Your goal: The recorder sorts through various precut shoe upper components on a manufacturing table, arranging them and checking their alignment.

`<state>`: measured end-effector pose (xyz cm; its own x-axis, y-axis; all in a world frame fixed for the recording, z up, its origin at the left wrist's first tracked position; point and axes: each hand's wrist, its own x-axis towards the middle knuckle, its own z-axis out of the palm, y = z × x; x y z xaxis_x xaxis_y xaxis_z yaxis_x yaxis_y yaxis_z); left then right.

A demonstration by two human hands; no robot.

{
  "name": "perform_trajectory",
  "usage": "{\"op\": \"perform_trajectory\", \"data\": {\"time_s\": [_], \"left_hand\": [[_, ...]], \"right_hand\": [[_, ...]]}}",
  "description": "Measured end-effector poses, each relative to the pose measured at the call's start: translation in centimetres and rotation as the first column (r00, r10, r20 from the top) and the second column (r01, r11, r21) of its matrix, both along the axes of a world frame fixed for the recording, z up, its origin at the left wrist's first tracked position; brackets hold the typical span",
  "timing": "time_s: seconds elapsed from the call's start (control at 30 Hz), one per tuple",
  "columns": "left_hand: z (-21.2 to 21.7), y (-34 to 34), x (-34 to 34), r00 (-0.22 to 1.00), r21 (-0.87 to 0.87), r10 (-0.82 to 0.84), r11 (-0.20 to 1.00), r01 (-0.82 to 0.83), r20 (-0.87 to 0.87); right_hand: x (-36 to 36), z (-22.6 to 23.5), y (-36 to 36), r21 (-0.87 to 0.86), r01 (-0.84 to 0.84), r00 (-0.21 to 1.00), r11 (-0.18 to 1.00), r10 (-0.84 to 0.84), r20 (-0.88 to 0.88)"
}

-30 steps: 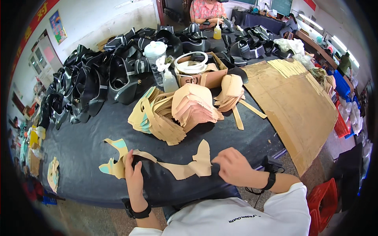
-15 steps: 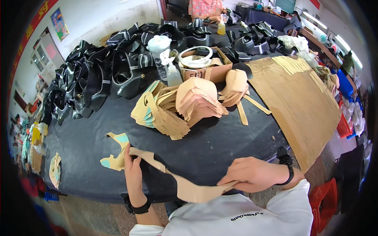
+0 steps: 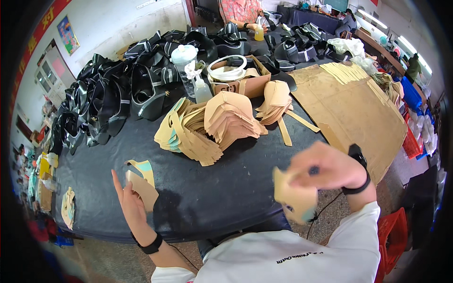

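My left hand [image 3: 133, 206] is over the left part of the black table, index finger pointing up, with a tan shoe-lining piece [image 3: 145, 192] pinched by its thumb side. Just behind that, a curved tan cut-out with a teal patch [image 3: 147, 172] shows, partly hidden. Out past the table's near edge on the right, my right hand [image 3: 325, 165] is closed on another tan shoe-lining piece [image 3: 295, 195] with a teal corner. Motion blurs this hand and its piece. Fanned stacks of tan lining pieces [image 3: 231, 113] lie in the middle of the table.
Black shoe uppers [image 3: 106, 101] are heaped at the back left. A lidded clear jug [image 3: 185, 66], a squeeze bottle [image 3: 202, 90] and a cardboard box [image 3: 250, 86] stand behind the stacks. A cardboard sheet [image 3: 349, 113] covers the right side. Across the table is a person [image 3: 239, 10].
The long strip stretched between my hands is gone from there. My right hand has moved up and right with a piece; my left hand has shifted left and down.
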<state>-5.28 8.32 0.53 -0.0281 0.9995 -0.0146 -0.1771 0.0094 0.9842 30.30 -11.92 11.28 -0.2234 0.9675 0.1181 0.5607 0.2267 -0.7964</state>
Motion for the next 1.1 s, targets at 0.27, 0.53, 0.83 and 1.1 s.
{"op": "perform_trajectory", "data": {"time_s": [0.27, 0.53, 0.83, 1.1], "left_hand": [[3.0, -1.4, 0.8, 0.166, 0.099, 0.114, 0.990, -0.096, -0.979], [0.6, -8.1, 7.0, 0.288, 0.245, -0.069, 0.364, 0.899, -0.955], [-3.3, -10.7, 9.6, 0.358, 0.256, -0.398, 0.287, 0.923, -0.845], [-3.9, -14.0, 12.0, 0.171, 0.040, -0.931, 0.167, 0.985, -0.323]], "right_hand": [[-3.1, -1.9, 4.4, 0.522, 0.002, 0.952, 0.853, -0.161, 0.259], [-6.6, -15.9, -0.2, 0.530, -0.430, 0.648, 0.731, -0.159, 0.745], [-7.0, -11.3, 0.9, 0.542, -0.160, 0.954, 0.825, -0.011, 0.299], [-9.6, -7.8, 4.6, 0.785, 0.134, 0.990, 0.604, -0.116, -0.079]]}}
